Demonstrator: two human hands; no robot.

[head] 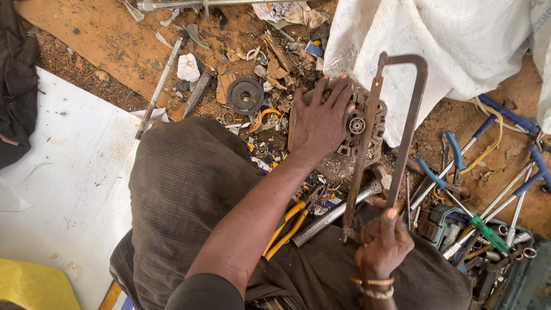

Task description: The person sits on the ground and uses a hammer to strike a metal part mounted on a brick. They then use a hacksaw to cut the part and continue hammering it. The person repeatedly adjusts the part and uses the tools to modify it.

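Nearest, right hand (383, 244) fisted around the hacksaw (385, 132) handle, thumb up along the frame. The rusty saw reaches away w/ blade across a round metal motor part (363, 127). Beyond, left hand (319, 120) lies flat, fingers spread wide, pressing that part onto the littered dirt ground (115, 40).

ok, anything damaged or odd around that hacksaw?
The hacksaw frame is rusty. Its blade lies across a round metal part that the left hand pins down; the right hand holds its handle. Scrap litter covers the ground.
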